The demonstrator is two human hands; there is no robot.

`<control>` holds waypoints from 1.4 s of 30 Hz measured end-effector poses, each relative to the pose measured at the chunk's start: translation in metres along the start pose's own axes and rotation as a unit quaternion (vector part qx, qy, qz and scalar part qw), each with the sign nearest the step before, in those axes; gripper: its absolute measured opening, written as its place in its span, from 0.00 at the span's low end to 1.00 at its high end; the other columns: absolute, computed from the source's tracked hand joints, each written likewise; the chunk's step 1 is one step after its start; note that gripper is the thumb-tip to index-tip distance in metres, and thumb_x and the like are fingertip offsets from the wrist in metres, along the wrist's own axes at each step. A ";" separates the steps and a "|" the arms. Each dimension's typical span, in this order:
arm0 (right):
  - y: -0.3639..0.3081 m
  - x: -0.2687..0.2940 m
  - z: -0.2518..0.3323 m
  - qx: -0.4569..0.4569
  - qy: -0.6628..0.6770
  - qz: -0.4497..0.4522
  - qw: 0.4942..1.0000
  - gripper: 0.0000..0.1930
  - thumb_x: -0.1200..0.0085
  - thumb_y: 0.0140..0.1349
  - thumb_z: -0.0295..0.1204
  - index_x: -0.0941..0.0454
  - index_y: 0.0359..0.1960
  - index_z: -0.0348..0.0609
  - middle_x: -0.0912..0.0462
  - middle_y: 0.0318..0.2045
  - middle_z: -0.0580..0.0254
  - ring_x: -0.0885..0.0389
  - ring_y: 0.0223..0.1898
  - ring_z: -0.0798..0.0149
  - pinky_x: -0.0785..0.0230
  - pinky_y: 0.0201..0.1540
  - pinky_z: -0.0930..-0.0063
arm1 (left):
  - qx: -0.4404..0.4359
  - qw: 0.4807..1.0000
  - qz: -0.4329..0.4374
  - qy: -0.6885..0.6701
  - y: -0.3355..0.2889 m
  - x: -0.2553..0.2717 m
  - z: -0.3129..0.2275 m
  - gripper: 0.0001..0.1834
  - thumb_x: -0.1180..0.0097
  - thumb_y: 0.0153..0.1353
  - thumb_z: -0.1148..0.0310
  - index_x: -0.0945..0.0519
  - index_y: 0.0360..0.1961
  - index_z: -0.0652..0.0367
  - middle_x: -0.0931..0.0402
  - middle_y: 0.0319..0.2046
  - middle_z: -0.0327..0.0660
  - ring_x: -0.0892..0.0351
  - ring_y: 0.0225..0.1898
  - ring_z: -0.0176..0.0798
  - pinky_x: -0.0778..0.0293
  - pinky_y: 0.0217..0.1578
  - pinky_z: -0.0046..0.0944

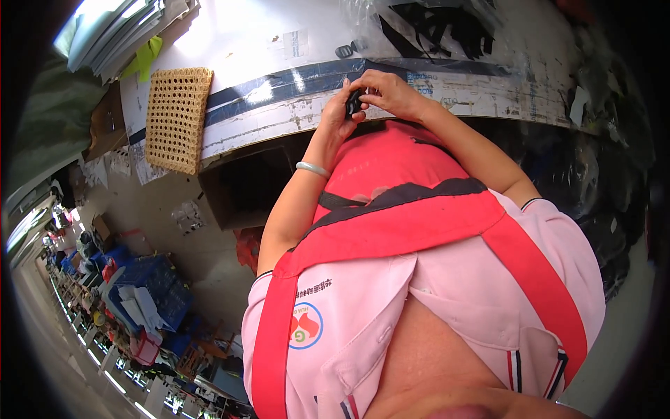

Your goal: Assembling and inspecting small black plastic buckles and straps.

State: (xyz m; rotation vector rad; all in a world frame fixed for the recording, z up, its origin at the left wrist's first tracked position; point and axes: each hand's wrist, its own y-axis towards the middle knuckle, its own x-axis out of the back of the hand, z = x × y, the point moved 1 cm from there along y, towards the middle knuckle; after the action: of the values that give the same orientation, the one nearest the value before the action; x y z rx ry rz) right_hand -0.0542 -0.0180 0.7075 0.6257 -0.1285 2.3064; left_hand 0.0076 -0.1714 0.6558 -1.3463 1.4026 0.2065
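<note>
Head view: the left hand (pixel 336 117) is clamped on a small black piece (pixel 354 105) at the tabletop's (pixel 237 43) near edge; the right hand (pixel 395 94) pinches it from the other side. Small black parts (pixel 345 52) lie farther from that edge, near black strips (pixel 457 31). A woven cane panel (pixel 176 120) overlaps the near left corner.

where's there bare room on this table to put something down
Mostly bare: the white tabletop between the woven cane panel and small black buckle, plus its near strip between panel and left hand. Crowded: beyond the right hand, with black pieces and clear plastic.
</note>
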 end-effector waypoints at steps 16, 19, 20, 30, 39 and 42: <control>-0.024 0.037 -0.027 -0.040 -0.069 -0.138 0.987 0.08 0.49 0.64 0.27 0.23 0.44 0.45 0.22 0.30 0.66 0.20 0.30 0.68 0.27 0.34 0.77 | -0.034 0.991 -0.057 0.116 -0.024 -0.006 -0.006 0.10 0.43 0.63 0.66 0.24 0.39 0.61 0.25 0.31 0.37 0.26 0.27 0.29 0.34 0.17 0.26; -0.028 0.092 -0.059 -0.040 -0.296 -0.174 0.938 0.13 0.51 0.60 0.24 0.21 0.44 0.53 0.23 0.37 0.63 0.21 0.36 0.55 0.26 0.39 0.68 | -0.019 0.995 -0.055 0.086 -0.032 -0.007 -0.010 0.09 0.43 0.63 0.66 0.24 0.37 0.61 0.26 0.30 0.37 0.26 0.27 0.30 0.33 0.18 0.27; -0.031 0.103 -0.071 -0.021 -0.400 -0.147 0.905 0.12 0.51 0.60 0.24 0.21 0.43 0.53 0.25 0.38 0.64 0.21 0.37 0.56 0.26 0.40 0.68 | -0.007 0.995 -0.046 0.084 -0.036 -0.011 -0.011 0.08 0.43 0.63 0.66 0.24 0.36 0.60 0.25 0.30 0.38 0.26 0.27 0.31 0.33 0.18 0.28; 0.018 0.110 -0.017 0.006 -0.232 -0.187 0.954 0.05 0.44 0.61 0.30 0.23 0.37 0.47 0.24 0.34 0.67 0.21 0.32 0.72 0.28 0.33 0.75 | -0.031 0.985 -0.028 0.166 -0.048 -0.010 -0.013 0.08 0.44 0.63 0.67 0.23 0.33 0.61 0.25 0.26 0.37 0.26 0.24 0.28 0.35 0.17 0.26; 0.017 0.056 0.067 -0.203 0.274 -0.039 0.939 0.10 0.49 0.67 0.30 0.27 0.43 0.35 0.19 0.30 0.63 0.24 0.24 0.79 0.31 0.26 0.87 | -0.163 0.944 -0.127 0.258 -0.075 -0.048 -0.045 0.10 0.42 0.62 0.65 0.19 0.33 0.63 0.24 0.22 0.38 0.29 0.18 0.26 0.37 0.15 0.25; 0.018 0.046 0.060 -0.225 0.319 -0.038 0.920 0.11 0.48 0.66 0.33 0.26 0.43 0.36 0.19 0.30 0.63 0.25 0.23 0.79 0.30 0.26 0.87 | -0.175 0.942 -0.124 0.257 -0.079 -0.053 -0.050 0.09 0.40 0.60 0.67 0.18 0.34 0.64 0.24 0.22 0.37 0.29 0.19 0.26 0.36 0.15 0.25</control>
State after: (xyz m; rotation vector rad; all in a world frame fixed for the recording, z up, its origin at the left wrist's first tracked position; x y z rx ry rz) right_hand -0.0710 -0.0179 0.7838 -0.3548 -0.3025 2.1792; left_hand 0.0261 -0.2042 0.7562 -1.9589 1.6515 -0.0783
